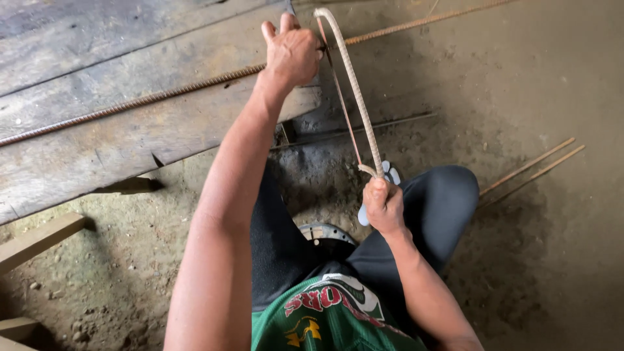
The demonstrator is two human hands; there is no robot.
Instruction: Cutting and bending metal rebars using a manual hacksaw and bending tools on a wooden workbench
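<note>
A rust-brown, ribbed steel bar (149,97) runs across weathered grey planks (97,143) streaked with darker grain. The saw (354,84) at centre has a pale, cream-grey ribbed frame and a thin reddish-brown blade. The ground (520,84) is dull tan earth, darkening to sooty grey just below the planks. Two thin rods (530,169) at right are orange-brown. The trousers (435,208) are black; the shirt (325,318) near the bottom edge is green, patterned with red, white-edged lettering and a yellow emblem. A pale blue-white sandal (390,174) shows beside the knee. Pale yellowish timber offcuts (36,240) lie at near left.
</note>
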